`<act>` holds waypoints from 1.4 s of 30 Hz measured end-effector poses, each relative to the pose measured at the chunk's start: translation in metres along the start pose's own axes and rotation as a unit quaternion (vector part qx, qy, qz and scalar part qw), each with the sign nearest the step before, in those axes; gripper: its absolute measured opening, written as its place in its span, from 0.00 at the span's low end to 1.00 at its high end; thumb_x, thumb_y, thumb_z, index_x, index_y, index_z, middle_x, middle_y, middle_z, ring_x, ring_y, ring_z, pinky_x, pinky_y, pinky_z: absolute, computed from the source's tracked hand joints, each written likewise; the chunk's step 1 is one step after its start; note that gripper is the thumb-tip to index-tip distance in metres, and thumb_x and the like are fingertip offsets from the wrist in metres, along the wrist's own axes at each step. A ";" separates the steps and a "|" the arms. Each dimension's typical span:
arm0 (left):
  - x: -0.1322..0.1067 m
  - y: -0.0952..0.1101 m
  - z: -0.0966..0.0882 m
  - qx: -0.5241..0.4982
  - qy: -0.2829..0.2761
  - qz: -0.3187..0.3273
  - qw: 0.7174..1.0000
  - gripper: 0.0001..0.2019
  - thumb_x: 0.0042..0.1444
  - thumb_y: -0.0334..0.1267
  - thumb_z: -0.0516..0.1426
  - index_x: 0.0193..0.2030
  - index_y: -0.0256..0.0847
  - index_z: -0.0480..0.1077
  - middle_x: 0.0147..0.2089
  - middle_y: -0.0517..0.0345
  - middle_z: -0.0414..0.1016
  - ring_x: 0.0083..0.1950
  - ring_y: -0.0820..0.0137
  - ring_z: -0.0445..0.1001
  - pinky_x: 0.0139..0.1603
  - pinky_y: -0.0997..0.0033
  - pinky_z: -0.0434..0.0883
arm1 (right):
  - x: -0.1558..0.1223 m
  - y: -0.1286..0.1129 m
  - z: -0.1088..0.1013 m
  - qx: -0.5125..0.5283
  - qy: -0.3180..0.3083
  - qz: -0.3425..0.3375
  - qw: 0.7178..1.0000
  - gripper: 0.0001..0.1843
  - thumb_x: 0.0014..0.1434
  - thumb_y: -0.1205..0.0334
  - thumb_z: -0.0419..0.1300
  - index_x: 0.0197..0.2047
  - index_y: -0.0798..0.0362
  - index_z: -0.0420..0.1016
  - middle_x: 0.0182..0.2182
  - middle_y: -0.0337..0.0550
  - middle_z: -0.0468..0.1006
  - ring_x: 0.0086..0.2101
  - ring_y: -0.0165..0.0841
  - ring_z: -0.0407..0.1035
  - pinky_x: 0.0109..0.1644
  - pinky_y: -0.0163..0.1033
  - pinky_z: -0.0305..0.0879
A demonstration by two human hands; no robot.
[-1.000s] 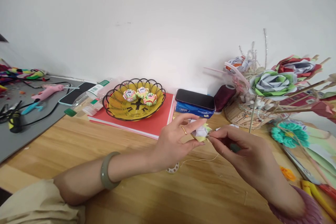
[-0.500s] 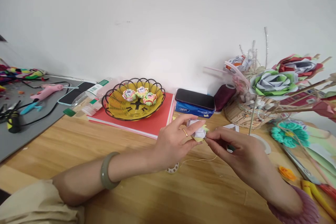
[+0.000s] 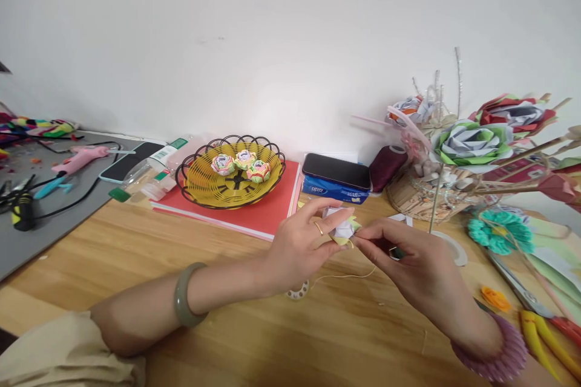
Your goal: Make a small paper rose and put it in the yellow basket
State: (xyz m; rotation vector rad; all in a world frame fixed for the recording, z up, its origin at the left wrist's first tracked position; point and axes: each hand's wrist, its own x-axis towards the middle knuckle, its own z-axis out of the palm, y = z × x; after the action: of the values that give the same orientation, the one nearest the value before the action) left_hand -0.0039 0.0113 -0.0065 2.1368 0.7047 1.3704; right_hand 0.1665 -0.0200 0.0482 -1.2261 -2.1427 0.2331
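Item: small white-and-yellow folded paper flower (image 3: pixel 344 230), above the middle of the wooden desk (image 3: pixel 227 302), pinched by the left hand (image 3: pixel 299 248). The right hand (image 3: pixel 408 260) nips its base between fingertips. A thin cream thread (image 3: pixel 345 276) trails to a white spool (image 3: pixel 297 291). Risk: hard squeezing could crush the petals; a snagged thread could jerk it loose.

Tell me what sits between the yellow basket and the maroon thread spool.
In the head view, a black phone lies flat on a blue tissue pack, filling the stretch between the yellow basket and the maroon thread spool.
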 end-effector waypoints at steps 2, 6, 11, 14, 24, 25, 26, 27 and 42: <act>0.002 0.003 -0.001 -0.055 -0.021 -0.064 0.996 0.29 0.50 0.40 0.60 0.59 0.51 0.58 0.58 0.51 0.62 0.55 0.65 0.66 0.49 0.63 0.71 | -0.002 0.002 0.000 -0.030 0.021 -0.040 0.999 0.06 0.59 0.66 0.54 0.30 0.52 0.69 0.24 0.39 0.75 0.23 0.28 0.68 0.25 0.33 0.63; 0.011 0.008 -0.007 -0.230 -0.039 -0.228 0.945 0.35 0.47 0.54 0.57 0.61 0.46 0.54 0.61 0.47 0.60 0.57 0.60 0.65 0.48 0.64 0.70 | -0.006 0.009 -0.003 -0.140 0.036 -0.137 0.980 0.03 0.60 0.67 0.54 0.35 0.52 0.68 0.28 0.42 0.76 0.27 0.30 0.70 0.27 0.34 0.63; 0.025 0.007 -0.013 -0.355 -0.120 -0.405 0.834 0.28 0.48 0.61 0.52 0.40 0.35 0.70 0.32 0.53 0.74 0.24 0.75 0.72 0.26 0.74 0.68 | -0.010 0.013 -0.010 -0.208 -0.001 -0.241 0.948 0.10 0.60 0.71 0.51 0.44 0.53 0.67 0.32 0.45 0.77 0.31 0.34 0.70 0.30 0.37 0.64; 0.028 0.006 -0.016 -0.419 -0.127 -0.429 0.790 0.22 0.43 0.50 0.62 0.39 0.35 0.68 0.29 0.58 0.71 0.20 0.79 0.68 0.21 0.78 0.66 | -0.009 0.011 -0.012 -0.183 0.004 -0.238 0.954 0.12 0.59 0.72 0.51 0.45 0.52 0.67 0.32 0.44 0.77 0.31 0.35 0.71 0.31 0.37 0.65; 0.025 0.011 -0.010 -0.508 -0.026 -0.351 0.786 0.24 0.37 0.28 0.64 0.43 0.43 0.62 0.47 0.55 0.68 0.39 0.72 0.72 0.33 0.73 0.73 | -0.001 -0.003 -0.004 0.042 0.071 0.085 0.993 0.05 0.56 0.59 0.57 0.34 0.50 0.70 0.24 0.37 0.71 0.22 0.29 0.65 0.23 0.35 0.63; 0.024 0.011 -0.009 -0.505 -0.027 -0.343 0.791 0.24 0.37 0.27 0.64 0.42 0.43 0.62 0.47 0.56 0.67 0.40 0.72 0.71 0.33 0.73 0.73 | -0.001 -0.004 -0.003 0.046 0.062 0.084 0.993 0.05 0.56 0.59 0.57 0.34 0.51 0.70 0.24 0.37 0.71 0.21 0.29 0.65 0.22 0.34 0.63; 0.023 0.011 -0.008 -0.501 -0.030 -0.336 0.797 0.24 0.37 0.27 0.64 0.42 0.43 0.62 0.47 0.56 0.66 0.41 0.72 0.70 0.32 0.73 0.73 | -0.001 -0.004 -0.003 0.044 0.059 0.078 0.994 0.05 0.57 0.60 0.57 0.34 0.51 0.70 0.23 0.38 0.71 0.21 0.28 0.64 0.22 0.34 0.62; 0.023 0.010 -0.007 -0.496 -0.032 -0.331 0.802 0.24 0.36 0.26 0.64 0.42 0.44 0.62 0.47 0.56 0.66 0.41 0.71 0.69 0.32 0.73 0.73 | -0.001 -0.005 -0.002 0.036 0.060 0.068 0.995 0.04 0.57 0.61 0.57 0.34 0.52 0.70 0.23 0.38 0.71 0.21 0.28 0.64 0.22 0.34 0.62; 0.022 0.003 -0.011 -0.497 -0.097 -0.341 0.792 0.25 0.37 0.30 0.62 0.46 0.42 0.66 0.51 0.52 0.66 0.41 0.69 0.69 0.32 0.72 0.72 | -0.004 0.000 0.000 -0.095 0.112 -0.054 0.988 0.03 0.56 0.69 0.57 0.34 0.53 0.71 0.22 0.38 0.70 0.21 0.26 0.64 0.23 0.32 0.60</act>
State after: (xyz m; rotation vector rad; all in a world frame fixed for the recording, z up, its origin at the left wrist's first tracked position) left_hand -0.0055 0.0244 0.0139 0.9862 0.4267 0.7889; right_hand 0.1676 -0.0231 0.0462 -1.1745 -2.0607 -0.1523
